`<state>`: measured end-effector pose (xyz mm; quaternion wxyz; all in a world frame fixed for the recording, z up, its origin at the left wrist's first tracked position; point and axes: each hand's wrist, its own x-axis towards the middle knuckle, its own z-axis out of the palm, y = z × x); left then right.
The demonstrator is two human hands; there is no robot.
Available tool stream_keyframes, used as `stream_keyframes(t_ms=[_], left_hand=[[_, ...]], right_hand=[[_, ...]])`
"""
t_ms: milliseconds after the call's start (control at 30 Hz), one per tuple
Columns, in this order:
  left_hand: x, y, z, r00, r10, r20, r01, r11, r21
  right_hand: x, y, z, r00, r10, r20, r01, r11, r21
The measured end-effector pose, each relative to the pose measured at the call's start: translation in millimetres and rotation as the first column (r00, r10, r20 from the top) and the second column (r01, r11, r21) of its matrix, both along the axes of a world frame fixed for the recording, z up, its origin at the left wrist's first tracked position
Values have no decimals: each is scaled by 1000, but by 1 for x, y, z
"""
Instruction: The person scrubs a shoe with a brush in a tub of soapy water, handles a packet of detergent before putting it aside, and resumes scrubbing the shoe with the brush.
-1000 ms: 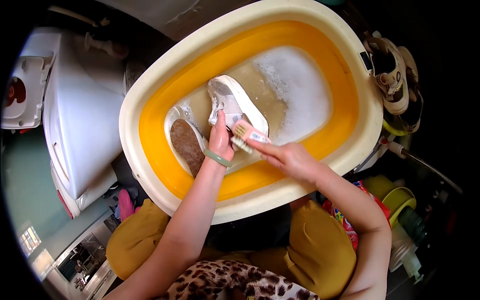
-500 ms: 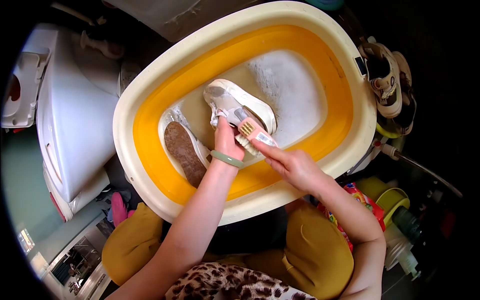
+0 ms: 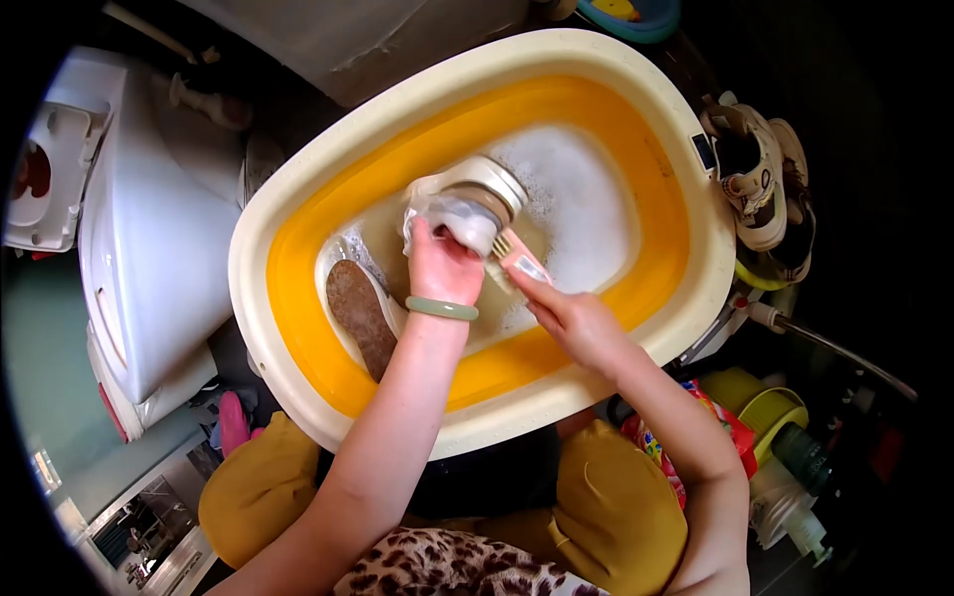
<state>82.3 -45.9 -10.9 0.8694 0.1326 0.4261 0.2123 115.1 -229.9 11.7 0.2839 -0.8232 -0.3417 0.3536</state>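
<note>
Over the water in a cream and yellow tub (image 3: 467,439), my left hand (image 3: 444,266) grips a wet white shoe (image 3: 472,199), tilted so that its heel end faces me. A green bangle (image 3: 441,308) circles my left wrist. My right hand (image 3: 576,323) is closed on a pink brush (image 3: 522,258), whose head is against or very near the shoe's right side. A second shoe (image 3: 360,310) lies with its brown sole up at the tub's left, partly in the water. White foam (image 3: 586,209) covers the right part of the water.
More shoes (image 3: 750,179) stand right of the tub. At lower right are a red packet (image 3: 730,427), green containers (image 3: 770,412) and a bottle (image 3: 800,457). A white basin-like fixture (image 3: 159,238) is at the left. A blue bowl (image 3: 646,22) sits at the top.
The held shoe has been turned and tipped, so its side and heel now show differently. The brush has shifted slightly with my right hand. The tub sits slightly lower in view.
</note>
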Motion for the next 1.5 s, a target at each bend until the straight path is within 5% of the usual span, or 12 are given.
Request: stream_keyframes(t_ms=[67,100,233,333,367,533,667,800,1067,1167,1267,1500], left_hand=[[-1,22,-5,997,52,50,-48,995,-84],[-8,34,-6,922,26,387,48,982,-182],[-8,43,-12,973,173,151,-135,963,-234],[-17,38,-5,962,209,176,-171,963,-209],[-17,38,-1,971,172,168,-143,975,-171],[-20,32,12,997,28,78,-28,1000,8],[-47,43,-8,937,-24,348,71,990,-123],[-36,29,37,986,-84,142,107,982,-158],[-40,21,3,894,-341,290,336,939,70],[-32,-5,15,964,-262,49,258,963,82],[-29,-13,16,971,-240,16,239,970,50],[-31,0,29,962,-272,35,269,961,62]], right_hand=[[6,11,-12,999,-32,30,30,997,68],[9,16,-12,994,-91,64,81,986,148],[23,15,14,932,-256,-256,311,928,204],[23,33,38,939,-173,-297,270,906,327],[20,42,22,989,-115,-93,146,857,494],[20,92,24,999,43,-3,-39,932,359],[7,87,28,985,133,106,-161,929,333],[-6,69,22,995,97,-16,-85,926,369],[-6,51,20,997,75,30,-81,946,313],[2,70,13,989,-29,145,-30,921,388],[7,81,19,995,-97,18,79,888,452],[-4,39,31,1000,21,3,-21,952,305]])
